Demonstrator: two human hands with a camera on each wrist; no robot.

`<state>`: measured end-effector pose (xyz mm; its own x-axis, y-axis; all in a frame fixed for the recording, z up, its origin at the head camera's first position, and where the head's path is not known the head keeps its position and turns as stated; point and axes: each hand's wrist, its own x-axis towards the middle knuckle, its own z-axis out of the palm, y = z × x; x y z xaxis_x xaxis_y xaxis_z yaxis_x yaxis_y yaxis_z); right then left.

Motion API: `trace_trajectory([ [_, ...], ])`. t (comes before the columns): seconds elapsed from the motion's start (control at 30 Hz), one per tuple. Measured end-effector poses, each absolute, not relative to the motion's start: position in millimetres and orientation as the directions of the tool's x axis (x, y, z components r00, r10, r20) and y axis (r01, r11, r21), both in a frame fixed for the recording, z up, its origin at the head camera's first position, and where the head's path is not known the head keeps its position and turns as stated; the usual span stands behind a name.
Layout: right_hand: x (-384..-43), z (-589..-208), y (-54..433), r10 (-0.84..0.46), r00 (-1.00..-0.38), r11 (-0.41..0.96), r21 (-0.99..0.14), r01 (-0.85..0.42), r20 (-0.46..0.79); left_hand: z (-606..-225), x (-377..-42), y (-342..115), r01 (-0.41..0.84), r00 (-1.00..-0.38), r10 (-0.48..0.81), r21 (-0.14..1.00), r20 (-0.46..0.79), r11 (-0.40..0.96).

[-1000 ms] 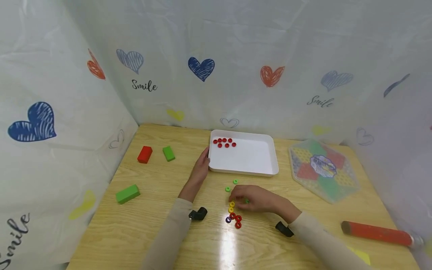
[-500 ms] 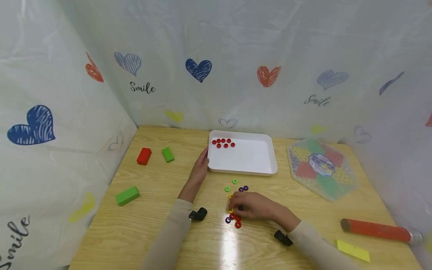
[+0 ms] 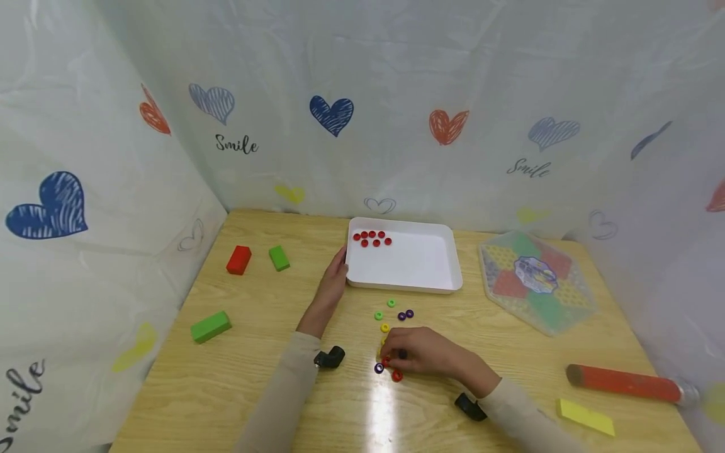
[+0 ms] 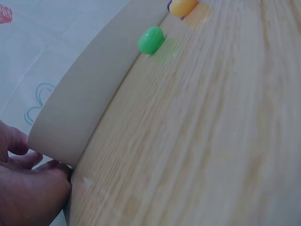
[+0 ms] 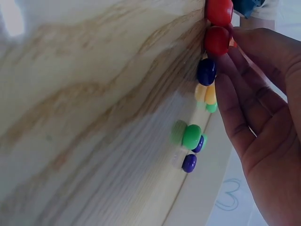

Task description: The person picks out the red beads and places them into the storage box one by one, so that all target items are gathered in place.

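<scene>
My left hand holds the left side of a white tray; its thumb and fingers meet the tray corner in the left wrist view. Several red ring-shaped beads lie at the tray's back left. In front of the tray, my right hand reaches over scattered beads, its thumb and fingertips pinching a red bead. Another red bead and a dark blue bead are close beside it. Green beads, purple beads and a yellow bead lie nearer the tray.
A red block, a small green block and a larger green block are at left. On the right are a clear hexagonal box, a red tube and a yellow piece. Printed sheeting surrounds the table.
My right hand has come down the bead group toward the red beads, uncovering two purple beads near the tray. The left hand keeps its hold on the tray.
</scene>
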<state>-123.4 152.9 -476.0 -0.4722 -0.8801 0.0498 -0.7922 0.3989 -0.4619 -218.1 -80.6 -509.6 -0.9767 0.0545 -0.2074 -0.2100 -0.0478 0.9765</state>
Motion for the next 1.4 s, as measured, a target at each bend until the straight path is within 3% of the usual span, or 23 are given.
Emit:
trace_trajectory([
  [0.33, -118, -475, 147, -0.861, -0.508, 0.413, -0.552, -0.724, 0.023, -505, -220, -82, -0.201, -0.979, 0.057, 0.978, -0.198, -0.05],
  [0.7, -113, -480, 143, -0.848, -0.529, 0.428, -0.565, -0.706, 0.018, -505, -219, -84, -0.186, -0.981, 0.067, 0.981, -0.182, -0.062],
  [0.87, -115, -474, 142, -0.821, -0.57, 0.442, -0.595, -0.671, 0.033, -507, -219, -85, -0.179, -0.982, 0.067, 0.982, -0.174, -0.063],
  [1.4, -162, -433, 170, -0.721, -0.636, 0.406, -0.577, -0.709, 0.275, -511, -217, -82, -0.206, -0.977, 0.072, 0.977, -0.202, -0.06],
])
